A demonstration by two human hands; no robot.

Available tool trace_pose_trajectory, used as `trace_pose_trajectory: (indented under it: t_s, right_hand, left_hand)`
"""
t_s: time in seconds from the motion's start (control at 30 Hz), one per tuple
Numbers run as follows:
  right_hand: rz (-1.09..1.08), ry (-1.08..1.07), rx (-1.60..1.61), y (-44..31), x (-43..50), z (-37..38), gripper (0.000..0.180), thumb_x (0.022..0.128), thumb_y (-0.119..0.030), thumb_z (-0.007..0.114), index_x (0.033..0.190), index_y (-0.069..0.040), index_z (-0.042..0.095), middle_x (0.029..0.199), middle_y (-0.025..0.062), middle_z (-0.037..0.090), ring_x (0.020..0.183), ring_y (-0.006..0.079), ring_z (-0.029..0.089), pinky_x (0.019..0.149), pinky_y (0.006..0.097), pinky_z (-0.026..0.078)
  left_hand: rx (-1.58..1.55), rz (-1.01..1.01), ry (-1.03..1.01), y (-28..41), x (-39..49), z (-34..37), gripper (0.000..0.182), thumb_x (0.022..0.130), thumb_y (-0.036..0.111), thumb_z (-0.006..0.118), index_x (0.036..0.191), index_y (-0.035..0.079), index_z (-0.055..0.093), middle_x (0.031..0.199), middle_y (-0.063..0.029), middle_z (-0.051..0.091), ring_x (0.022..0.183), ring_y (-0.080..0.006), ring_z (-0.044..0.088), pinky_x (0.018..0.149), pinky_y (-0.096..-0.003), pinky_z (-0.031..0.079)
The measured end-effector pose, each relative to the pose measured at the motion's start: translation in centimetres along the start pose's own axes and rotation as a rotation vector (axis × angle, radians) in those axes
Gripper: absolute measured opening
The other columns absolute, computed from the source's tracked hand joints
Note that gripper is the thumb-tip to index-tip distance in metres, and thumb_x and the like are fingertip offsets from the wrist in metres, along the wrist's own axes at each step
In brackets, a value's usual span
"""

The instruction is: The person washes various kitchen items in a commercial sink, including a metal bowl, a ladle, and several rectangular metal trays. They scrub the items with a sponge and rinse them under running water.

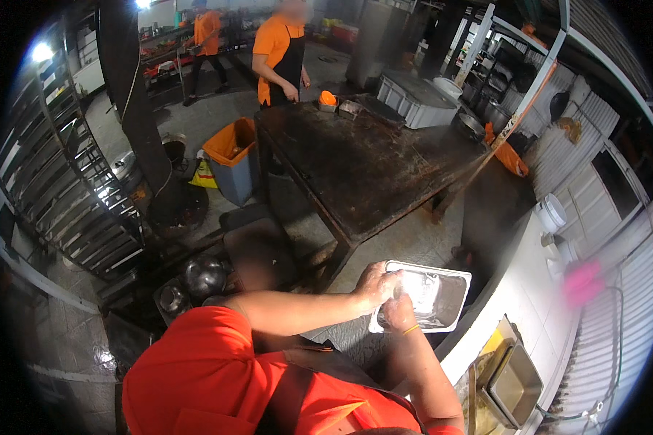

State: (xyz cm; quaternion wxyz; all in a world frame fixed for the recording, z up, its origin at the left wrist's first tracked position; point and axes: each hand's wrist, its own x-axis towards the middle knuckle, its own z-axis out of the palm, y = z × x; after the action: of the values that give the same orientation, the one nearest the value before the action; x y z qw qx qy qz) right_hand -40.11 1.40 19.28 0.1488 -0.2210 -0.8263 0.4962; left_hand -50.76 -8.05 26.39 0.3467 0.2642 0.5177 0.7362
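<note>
A rectangular stainless-steel food pan [441, 304] is held tilted in front of me, its shiny inside facing up. My left hand [376, 287] grips it by the upper left corner of the rim. Down inside the pan's left part is my right hand [399, 313], wet like the left and with a yellow band at the wrist. Its fingers are partly hidden and blurred by glare, so I cannot see whether they hold anything.
A dark metal table [353, 163] stands ahead, bearing a grey crate [419, 106]. Along my right runs a white tiled ledge [514, 277], with stacked metal pans [514, 383] near me. Left are a bin [231, 174], metal bowls [204, 276] and a tall rack [81, 185]. A person [280, 60] stands beyond the table.
</note>
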Motion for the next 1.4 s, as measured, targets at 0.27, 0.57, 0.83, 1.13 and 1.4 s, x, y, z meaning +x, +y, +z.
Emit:
trace_pose_trajectory:
  t_s: [0.27, 0.57, 0.83, 1.13, 1.4]
  right_hand:
    - [-0.197, 0.028, -0.199, 0.9, -0.1, -3.5, 0.04, 0.087, -0.009, 0.06, 0.125, 0.003, 0.054, 0.105, 0.0265, 0.068, 0.094, 0.0465, 0.065, 0.083, 0.0488, 0.053]
    - [-0.123, 0.039, -0.813, -2.8, -0.4, -10.4, 0.047, 0.082, -0.001, 0.061, 0.129, 0.001, 0.055, 0.111, 0.0259, 0.068, 0.103, 0.0436, 0.065, 0.09, 0.0467, 0.052]
    - [0.131, -0.273, -1.322, -2.6, -2.8, -11.7, 0.038, 0.095, -0.028, 0.052, 0.119, -0.002, 0.065, 0.116, 0.0221, 0.064, 0.109, 0.0374, 0.061, 0.095, 0.0472, 0.048]
    - [-0.029, -0.399, -0.939, -4.2, -3.8, -8.8, 0.03, 0.097, -0.031, 0.055, 0.098, -0.003, 0.068, 0.105, 0.0217, 0.069, 0.098, 0.0392, 0.068, 0.085, 0.0482, 0.054]
    - [-0.288, -0.199, -0.749, -2.5, -4.1, -3.5, 0.026, 0.09, -0.026, 0.061, 0.101, -0.003, 0.068, 0.094, 0.0239, 0.07, 0.086, 0.0439, 0.066, 0.081, 0.0526, 0.052]
  left_hand:
    - [-0.129, -0.057, 0.017, -0.9, 0.1, -0.7, 0.018, 0.094, 0.018, 0.065, 0.093, 0.0, 0.065, 0.082, -0.0054, 0.067, 0.074, -0.0115, 0.058, 0.066, -0.0312, 0.049]
    - [-0.078, -0.039, 0.011, 0.0, 0.4, -1.3, 0.022, 0.096, 0.022, 0.064, 0.102, 0.001, 0.066, 0.086, -0.0027, 0.066, 0.076, -0.0107, 0.058, 0.067, -0.0293, 0.048]
    - [-0.159, -0.046, -0.057, -0.3, 0.2, -1.1, 0.019, 0.094, 0.022, 0.066, 0.093, 0.003, 0.065, 0.078, -0.0007, 0.063, 0.068, -0.0099, 0.055, 0.061, -0.0287, 0.046]
    - [-0.125, 0.011, -0.059, -1.4, -0.4, -0.7, 0.019, 0.093, 0.022, 0.068, 0.094, 0.003, 0.065, 0.076, 0.0, 0.063, 0.068, -0.0071, 0.054, 0.061, -0.0284, 0.046]
    - [-0.134, -0.156, -0.034, -1.8, -0.9, 0.1, 0.016, 0.094, 0.016, 0.067, 0.098, 0.001, 0.066, 0.085, -0.0042, 0.067, 0.072, -0.01, 0.06, 0.062, -0.0289, 0.051]
